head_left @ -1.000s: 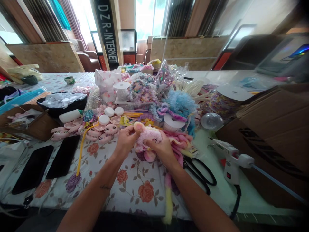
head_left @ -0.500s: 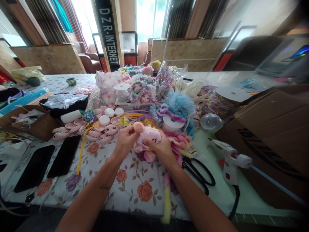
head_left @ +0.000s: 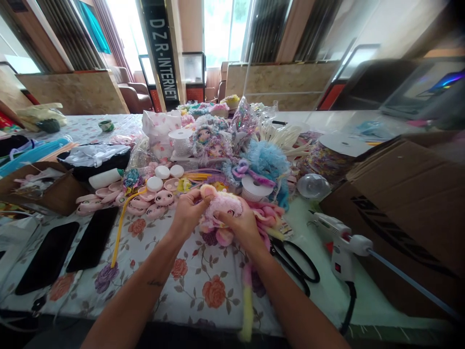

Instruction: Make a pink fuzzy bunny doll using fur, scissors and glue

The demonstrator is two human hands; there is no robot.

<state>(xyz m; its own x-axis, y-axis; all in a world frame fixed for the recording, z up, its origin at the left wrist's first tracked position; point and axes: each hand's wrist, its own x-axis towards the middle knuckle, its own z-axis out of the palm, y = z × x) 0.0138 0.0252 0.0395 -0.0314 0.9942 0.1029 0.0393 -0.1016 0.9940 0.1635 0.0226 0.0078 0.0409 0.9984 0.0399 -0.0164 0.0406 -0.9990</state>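
Observation:
A fluffy pink and yellow doll head (head_left: pixel 222 206) is held between both hands above the flowered cloth. My left hand (head_left: pixel 189 211) pinches its ear at the upper left. Wrapped round the right side, my right hand (head_left: pixel 240 220) has its thumb across the front, near a visible eye. Pink and yellow fuzzy strips (head_left: pixel 271 215) lie just right of the hands, and one strip (head_left: pixel 247 303) hangs over the table's front edge. Black-handled scissors (head_left: pixel 298 259) rest beside my right forearm.
A glue gun (head_left: pixel 336 242) stands at the right before a cardboard box (head_left: pixel 410 218). Two black phones (head_left: pixel 49 257) lie at the left. Doll faces (head_left: pixel 163 198), ribbon spools (head_left: pixel 256 188) and blue fluff (head_left: pixel 267 160) crowd the area behind the hands. A yellow stem (head_left: pixel 121 232) lies left.
The view has shifted slightly, so the table items appear a little further left. Both hands keep nearly the same hold on the doll head.

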